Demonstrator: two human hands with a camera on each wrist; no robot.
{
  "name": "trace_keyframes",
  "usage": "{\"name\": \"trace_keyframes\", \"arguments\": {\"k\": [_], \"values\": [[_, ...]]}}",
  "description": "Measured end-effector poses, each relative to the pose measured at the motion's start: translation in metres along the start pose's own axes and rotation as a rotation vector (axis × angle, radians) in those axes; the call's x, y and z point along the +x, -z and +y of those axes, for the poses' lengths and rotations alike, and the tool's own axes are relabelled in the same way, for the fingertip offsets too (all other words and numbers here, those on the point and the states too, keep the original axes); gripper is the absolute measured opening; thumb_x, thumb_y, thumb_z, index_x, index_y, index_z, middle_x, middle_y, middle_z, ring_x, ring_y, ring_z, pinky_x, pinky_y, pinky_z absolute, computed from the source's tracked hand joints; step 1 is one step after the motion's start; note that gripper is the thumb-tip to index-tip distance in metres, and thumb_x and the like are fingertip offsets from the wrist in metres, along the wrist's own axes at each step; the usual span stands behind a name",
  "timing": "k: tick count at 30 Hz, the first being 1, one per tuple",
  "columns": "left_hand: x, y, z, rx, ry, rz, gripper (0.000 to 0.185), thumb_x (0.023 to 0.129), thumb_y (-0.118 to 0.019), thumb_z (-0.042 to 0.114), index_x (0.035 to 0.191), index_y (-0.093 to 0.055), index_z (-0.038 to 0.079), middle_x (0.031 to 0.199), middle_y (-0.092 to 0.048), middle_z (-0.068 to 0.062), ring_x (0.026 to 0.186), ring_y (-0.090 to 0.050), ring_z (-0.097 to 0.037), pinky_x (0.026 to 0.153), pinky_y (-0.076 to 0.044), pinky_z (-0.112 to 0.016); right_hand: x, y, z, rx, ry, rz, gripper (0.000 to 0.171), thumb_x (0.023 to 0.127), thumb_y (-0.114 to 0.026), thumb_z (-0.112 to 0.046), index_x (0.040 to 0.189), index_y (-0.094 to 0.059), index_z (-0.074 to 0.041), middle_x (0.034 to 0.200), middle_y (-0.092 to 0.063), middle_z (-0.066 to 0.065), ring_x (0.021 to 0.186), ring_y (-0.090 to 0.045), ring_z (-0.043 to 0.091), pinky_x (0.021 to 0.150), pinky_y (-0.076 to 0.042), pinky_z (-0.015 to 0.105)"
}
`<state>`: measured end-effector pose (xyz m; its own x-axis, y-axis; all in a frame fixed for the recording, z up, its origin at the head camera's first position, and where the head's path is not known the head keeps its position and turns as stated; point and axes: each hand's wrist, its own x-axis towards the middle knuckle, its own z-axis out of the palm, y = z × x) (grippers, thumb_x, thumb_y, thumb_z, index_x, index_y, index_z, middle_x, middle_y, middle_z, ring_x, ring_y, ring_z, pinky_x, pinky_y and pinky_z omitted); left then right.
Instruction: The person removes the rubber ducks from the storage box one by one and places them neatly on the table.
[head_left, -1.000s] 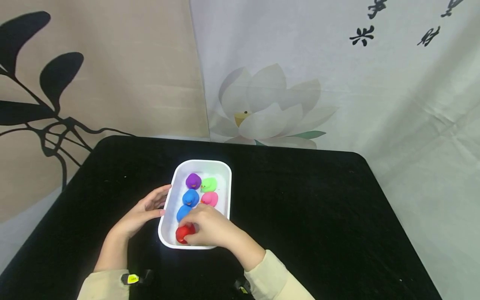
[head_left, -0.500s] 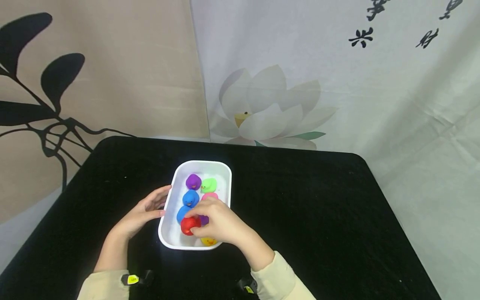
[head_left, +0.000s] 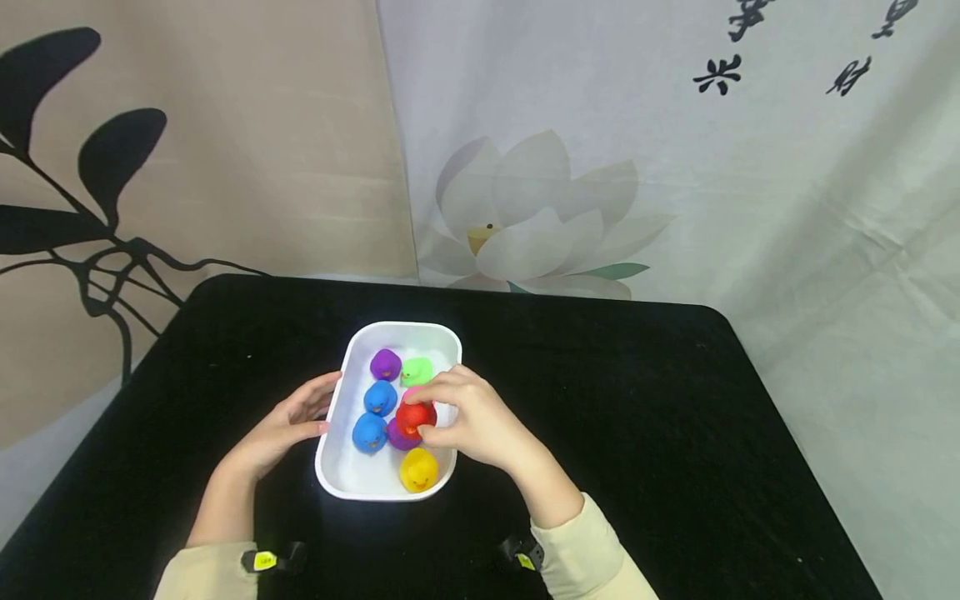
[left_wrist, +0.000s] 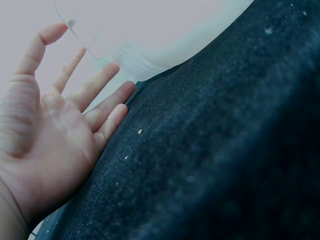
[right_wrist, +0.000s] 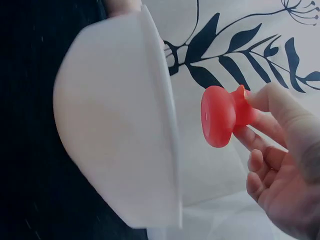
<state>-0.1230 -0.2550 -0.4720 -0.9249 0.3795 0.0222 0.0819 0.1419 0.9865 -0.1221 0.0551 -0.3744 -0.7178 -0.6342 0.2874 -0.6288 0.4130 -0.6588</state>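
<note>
Between thumb and fingers my right hand (head_left: 483,417) pinches a red rubber duck (head_left: 414,417). It hangs over the white tray (head_left: 341,483), covering part of a purple duck (head_left: 403,437) and a pink duck (head_left: 409,392). In the right wrist view the red duck (right_wrist: 218,117) is above the level of the tray rim, flat base toward the tray. My left hand (head_left: 288,425) has its fingertips at the tray's left side; its fingers (left_wrist: 95,87) are spread and fairly straight in the left wrist view.
Inside the tray lie two blue ducks (head_left: 370,432), another purple duck (head_left: 386,365), a green duck (head_left: 417,372) and a yellow duck (head_left: 418,470). A black cloth (head_left: 637,433) covers the table. Printed curtains (head_left: 562,83) hang behind its far edge.
My right hand has lifted the red duck from the tray's near left corner and carried it right and farther back, uncovering the yellow duck. My left hand has stayed at the tray.
</note>
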Motion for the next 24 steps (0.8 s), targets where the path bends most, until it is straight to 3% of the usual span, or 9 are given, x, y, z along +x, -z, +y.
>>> {"name": "trace_keyframes", "arguments": {"k": [10, 24], "values": [[0.0, 0.001, -0.002, 0.01, -0.012, -0.007, 0.06, 0.085, -0.054, 0.006, 0.139, -0.029, 0.013, 0.14, -0.033, -0.011, 0.119, -0.039, -0.032, 0.088, -0.039, -0.052, 0.001, 0.029, 0.02, -0.032, -0.008, 0.036, 0.031, 0.07, -0.074, -0.018, 0.101, -0.067, -0.017, 0.093, -0.06, -0.011, 0.085, -0.047, 0.01, 0.063, -0.048, 0.019], [0.0, 0.001, -0.001, 0.005, -0.018, -0.008, 0.061, 0.084, -0.056, 0.007, 0.139, -0.029, 0.013, 0.14, -0.033, -0.01, 0.119, -0.039, -0.033, 0.087, -0.04, -0.05, -0.001, 0.05, 0.054, -0.054, -0.039, 0.059, 0.029, 0.071, -0.072, -0.012, 0.098, -0.067, -0.017, 0.092, -0.059, -0.011, 0.086, -0.048, 0.015, 0.063, -0.048, 0.023]]}}
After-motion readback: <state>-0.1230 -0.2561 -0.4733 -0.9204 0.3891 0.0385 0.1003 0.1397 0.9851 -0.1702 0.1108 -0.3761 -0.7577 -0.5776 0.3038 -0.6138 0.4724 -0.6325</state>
